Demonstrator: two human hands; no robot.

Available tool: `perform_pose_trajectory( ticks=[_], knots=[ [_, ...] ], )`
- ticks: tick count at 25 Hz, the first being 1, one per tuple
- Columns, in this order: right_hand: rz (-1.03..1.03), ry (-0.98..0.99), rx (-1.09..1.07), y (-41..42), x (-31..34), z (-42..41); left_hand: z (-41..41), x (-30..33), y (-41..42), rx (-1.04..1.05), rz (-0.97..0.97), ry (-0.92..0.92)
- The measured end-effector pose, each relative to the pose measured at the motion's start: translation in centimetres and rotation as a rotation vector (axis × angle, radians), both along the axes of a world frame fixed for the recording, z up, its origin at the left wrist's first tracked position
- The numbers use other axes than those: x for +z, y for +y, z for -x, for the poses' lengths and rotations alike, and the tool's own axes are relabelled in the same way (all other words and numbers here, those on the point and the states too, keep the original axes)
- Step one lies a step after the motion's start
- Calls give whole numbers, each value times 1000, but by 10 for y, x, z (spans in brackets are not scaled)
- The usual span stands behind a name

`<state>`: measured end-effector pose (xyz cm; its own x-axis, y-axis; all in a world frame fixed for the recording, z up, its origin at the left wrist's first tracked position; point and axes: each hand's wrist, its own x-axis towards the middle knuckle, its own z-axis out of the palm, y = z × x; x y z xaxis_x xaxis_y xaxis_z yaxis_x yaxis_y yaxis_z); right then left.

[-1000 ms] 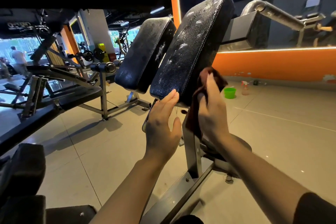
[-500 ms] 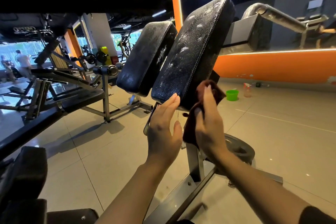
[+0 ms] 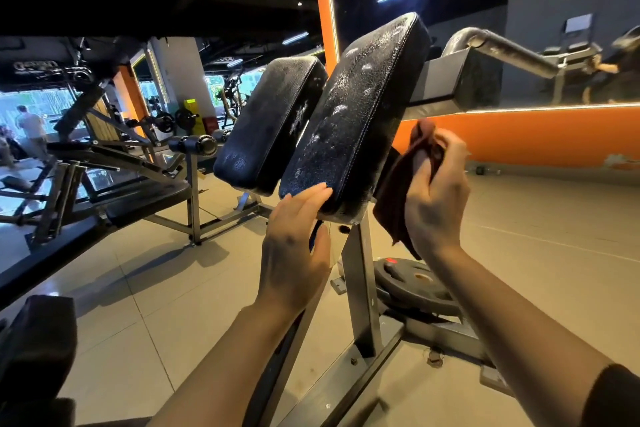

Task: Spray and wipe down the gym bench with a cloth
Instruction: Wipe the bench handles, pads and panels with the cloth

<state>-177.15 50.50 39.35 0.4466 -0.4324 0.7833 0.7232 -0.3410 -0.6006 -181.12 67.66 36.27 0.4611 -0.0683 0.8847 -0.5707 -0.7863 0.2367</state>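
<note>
Fingers (image 3: 313, 192) of left hand (image 3: 294, 253) straight on pad (image 3: 349, 121) edge, right hand (image 3: 436, 198) curled round cloth (image 3: 394, 191)

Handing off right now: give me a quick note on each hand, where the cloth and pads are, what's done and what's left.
Left hand: open, fingers resting on the near pad's lower edge.
Right hand: grips the cloth beside that pad's right side.
Done: near pad sprayed; white droplets cover its face.
Left: wipe the near pad's face, then the far pad, which also shows spray marks.

Open floor (image 3: 540, 253) right of pad (image 3: 349, 121); second pad (image 3: 266, 128) crowds left.
</note>
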Motion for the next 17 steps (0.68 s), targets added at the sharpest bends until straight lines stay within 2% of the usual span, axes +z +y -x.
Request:
perform_pose_trajectory(
  ticks=[4, 9, 11, 15, 17],
  knots=[
    [248, 108, 126, 19, 39, -26, -8, 20, -12, -45, -37, -12],
    [254, 96, 149, 57, -42, 12, -12, 6, -18, -121, 116, 52],
    [294, 71, 144, 57, -53, 12, -12, 4, -19, -128, 136, 38],
    [228, 175, 128, 17, 31, -43, -15, 5, -17, -131, 119, -6],
    [155, 200, 110, 9, 48, -51, -17, 5, -21, -120, 139, -17]
  ],
)
